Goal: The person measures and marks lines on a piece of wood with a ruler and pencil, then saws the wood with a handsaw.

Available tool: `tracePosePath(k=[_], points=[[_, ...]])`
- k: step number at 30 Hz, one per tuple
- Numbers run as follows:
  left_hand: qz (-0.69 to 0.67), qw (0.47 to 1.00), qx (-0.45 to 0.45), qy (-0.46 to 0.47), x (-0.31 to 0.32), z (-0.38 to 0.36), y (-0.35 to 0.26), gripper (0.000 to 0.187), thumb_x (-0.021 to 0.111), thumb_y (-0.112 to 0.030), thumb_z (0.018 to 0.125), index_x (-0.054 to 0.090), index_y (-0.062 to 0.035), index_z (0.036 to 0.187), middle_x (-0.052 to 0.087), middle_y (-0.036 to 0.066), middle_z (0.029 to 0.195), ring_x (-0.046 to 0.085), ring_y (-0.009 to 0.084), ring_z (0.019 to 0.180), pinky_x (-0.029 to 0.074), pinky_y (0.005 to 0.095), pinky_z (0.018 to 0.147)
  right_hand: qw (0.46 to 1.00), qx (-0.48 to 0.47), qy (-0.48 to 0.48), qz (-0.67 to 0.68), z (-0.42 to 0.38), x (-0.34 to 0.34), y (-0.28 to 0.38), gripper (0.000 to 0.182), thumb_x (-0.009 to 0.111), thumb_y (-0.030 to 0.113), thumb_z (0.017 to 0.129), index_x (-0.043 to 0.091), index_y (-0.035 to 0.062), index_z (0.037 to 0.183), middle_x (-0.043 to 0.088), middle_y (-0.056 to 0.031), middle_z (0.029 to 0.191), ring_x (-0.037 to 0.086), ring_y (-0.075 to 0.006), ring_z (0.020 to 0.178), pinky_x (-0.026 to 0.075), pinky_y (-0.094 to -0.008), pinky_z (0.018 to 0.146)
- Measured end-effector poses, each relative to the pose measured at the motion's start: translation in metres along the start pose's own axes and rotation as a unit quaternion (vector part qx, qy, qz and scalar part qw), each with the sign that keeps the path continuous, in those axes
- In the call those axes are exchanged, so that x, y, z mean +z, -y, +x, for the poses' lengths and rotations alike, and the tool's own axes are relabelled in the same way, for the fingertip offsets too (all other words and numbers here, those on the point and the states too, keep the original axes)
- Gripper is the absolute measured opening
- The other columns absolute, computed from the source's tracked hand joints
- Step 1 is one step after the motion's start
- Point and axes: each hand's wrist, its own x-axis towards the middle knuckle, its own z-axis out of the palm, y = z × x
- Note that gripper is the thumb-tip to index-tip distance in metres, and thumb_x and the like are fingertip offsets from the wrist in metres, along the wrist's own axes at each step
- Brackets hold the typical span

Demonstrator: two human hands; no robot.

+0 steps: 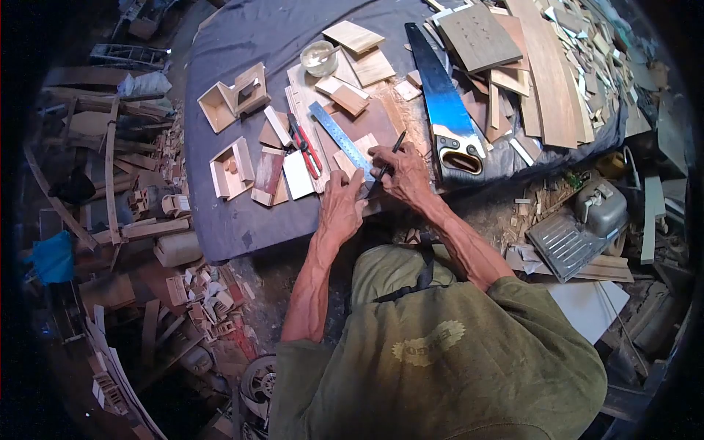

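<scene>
My right hand [405, 173] is closed round a dark pen [399, 141], its top end leaning up and to the right. Left of it, my left hand [341, 199] has bent fingers gathered at the near end of a metal ruler [337, 134]. The ruler lies slanted over small wood pieces, and its lower end is partly covered by my fingers. Red-handled pliers [304, 147] rest just left of the ruler. To the right of my hands lies a handsaw [444, 103] with a blue and silver blade.
A dark cloth [242, 55] covers the table. Small open wooden boxes [232, 172] stand at left, and a glass jar [320, 60] with pale contents sits at the back. Boards [480, 38] and offcuts crowd the right side. Below at right lies a metal sink [568, 235].
</scene>
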Motion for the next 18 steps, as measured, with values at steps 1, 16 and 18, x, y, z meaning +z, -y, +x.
tracePosePath(k=[1, 16, 18], points=[[-0.002, 1.000, 0.000, 0.006, 0.000, 0.001, 0.001, 0.068, 0.076, -0.002, 0.075, 0.054, -0.0006, 0.139, 0.047, 0.021, 0.110, 0.053, 0.0383, 0.104, 0.045, 0.0441, 0.094, 1.000, -0.003, 0.004, 0.000, -0.001, -0.001, -0.002, 0.050, 0.066, 0.004, 0.071, 0.069, 0.0189, 0.118, 0.073, -0.0033, 0.102, 0.056, -0.0319, 0.098, 0.052, -0.0399, 0.083], [0.017, 0.999, 0.038, 0.015, -0.011, 0.002, 0.008, 0.066, 0.078, -0.004, 0.075, 0.057, -0.0032, 0.137, 0.048, 0.020, 0.112, 0.055, 0.0380, 0.104, 0.048, 0.0441, 0.094, 1.000, -0.009, 0.002, -0.004, -0.002, -0.001, -0.009, 0.054, 0.064, 0.004, 0.069, 0.069, 0.0235, 0.119, 0.071, -0.0064, 0.108, 0.057, -0.0369, 0.105, 0.054, -0.0429, 0.086], [0.009, 0.999, 0.029, 0.013, -0.015, 0.003, 0.002, 0.065, 0.077, -0.003, 0.074, 0.058, -0.0033, 0.136, 0.048, 0.021, 0.118, 0.054, 0.0395, 0.110, 0.046, 0.0443, 0.097, 1.000, -0.013, 0.000, 0.000, -0.002, 0.000, -0.009, 0.054, 0.064, 0.004, 0.069, 0.070, 0.0237, 0.119, 0.071, -0.0072, 0.108, 0.057, -0.0371, 0.105, 0.054, -0.0432, 0.086]])
